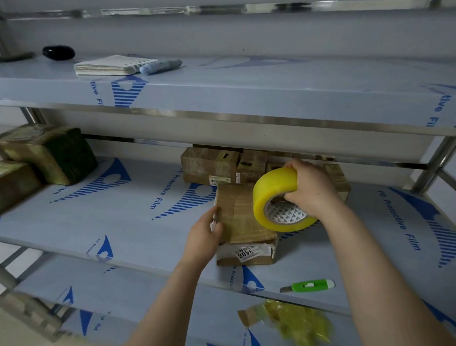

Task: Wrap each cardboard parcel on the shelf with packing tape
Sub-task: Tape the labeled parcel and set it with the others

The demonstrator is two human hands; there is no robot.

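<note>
The film-covered middle shelf (119, 230) carries a cardboard parcel (239, 214) stacked on a labelled parcel (246, 255) near its front edge, with more parcels (208, 166) behind. The right hand (311, 187) grasps a yellow packing tape roll (272, 197) over the top parcel's right side, and the left hand (203, 236) grasps its left edge. A green cutter (311, 285) lies near right.

The film-covered shelf (145, 228) carries cardboard parcels (208, 166) and a green cutter (311, 285).

Green knife (309, 286); notebook (112, 65); perhaps a marker (161, 66).
</note>
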